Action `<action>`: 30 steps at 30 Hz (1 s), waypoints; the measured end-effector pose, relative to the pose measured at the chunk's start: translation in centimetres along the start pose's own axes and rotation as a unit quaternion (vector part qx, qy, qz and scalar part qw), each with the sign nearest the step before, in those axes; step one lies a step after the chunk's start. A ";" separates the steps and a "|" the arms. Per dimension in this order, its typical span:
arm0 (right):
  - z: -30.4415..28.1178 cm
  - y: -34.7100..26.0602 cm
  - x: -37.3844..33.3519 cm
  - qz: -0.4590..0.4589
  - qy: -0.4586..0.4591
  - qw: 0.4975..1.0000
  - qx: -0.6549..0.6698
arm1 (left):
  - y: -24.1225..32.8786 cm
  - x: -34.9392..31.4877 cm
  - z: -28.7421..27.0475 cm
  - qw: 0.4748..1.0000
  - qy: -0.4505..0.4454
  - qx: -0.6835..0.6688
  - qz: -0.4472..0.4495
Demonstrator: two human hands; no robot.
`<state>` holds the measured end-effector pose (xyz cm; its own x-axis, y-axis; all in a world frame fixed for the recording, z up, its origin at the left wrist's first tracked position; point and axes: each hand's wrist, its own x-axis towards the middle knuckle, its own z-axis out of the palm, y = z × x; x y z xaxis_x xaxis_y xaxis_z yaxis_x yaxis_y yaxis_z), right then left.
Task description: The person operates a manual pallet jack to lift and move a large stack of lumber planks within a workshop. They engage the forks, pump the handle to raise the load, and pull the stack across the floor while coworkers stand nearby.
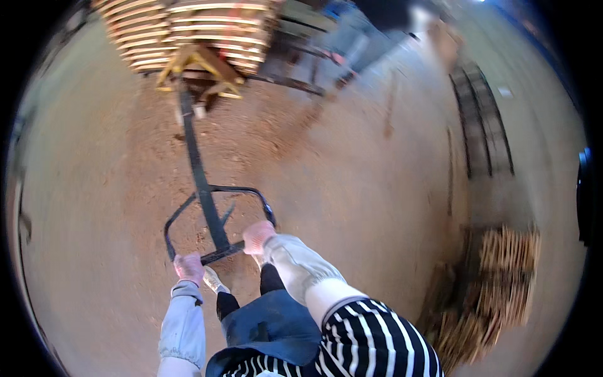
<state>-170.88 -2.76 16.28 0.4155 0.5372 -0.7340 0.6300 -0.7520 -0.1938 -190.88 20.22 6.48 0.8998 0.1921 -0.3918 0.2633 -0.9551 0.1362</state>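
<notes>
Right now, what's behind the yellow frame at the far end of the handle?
Behind the yellow frame are layered wooden slats. The frame hides part of their lower near edge; whatever lies deeper inside or underneath is covered.

Timber workshop or warehouse; which of the two cannot be told. Evidence: hand-pulled truck [196, 158]; wooden slats [188, 30], stacked at the truck's far end; second wood pile [507, 270], set to its near right; dark slatted frame [480, 122], laid to its right; floor [352, 201], dirt-strewn around it.
</notes>
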 end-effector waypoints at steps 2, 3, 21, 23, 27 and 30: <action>-0.9 0.7 0.9 -0.008 -0.030 1.000 -0.001 | -0.4 1.6 0.0 0.999 0.009 0.042 0.007; -1.5 0.8 1.4 -0.016 -0.033 0.999 -0.002 | -0.6 2.2 -0.5 0.998 0.012 0.061 0.016; -2.8 2.6 -1.4 -0.049 -0.030 0.995 -0.076 | 2.7 -0.3 5.8 0.992 0.069 -0.055 -0.094; -2.7 3.5 -0.2 -0.050 -0.052 0.990 -0.124 | 3.4 -1.0 9.1 0.977 0.096 -0.138 -0.131; -2.1 9.0 -1.2 -0.029 -0.022 0.996 -0.076 | 10.3 0.2 0.3 0.995 0.055 0.010 -0.079; -1.8 9.5 0.3 -0.079 0.040 0.994 -0.070 | 10.7 0.9 3.5 0.991 0.077 0.001 -0.110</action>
<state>-163.61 -9.04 15.45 0.3513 0.6773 -0.6464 0.7743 -0.5983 -0.2061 -188.50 9.36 4.36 0.8631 0.4272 -0.2692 0.4581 -0.8868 0.0613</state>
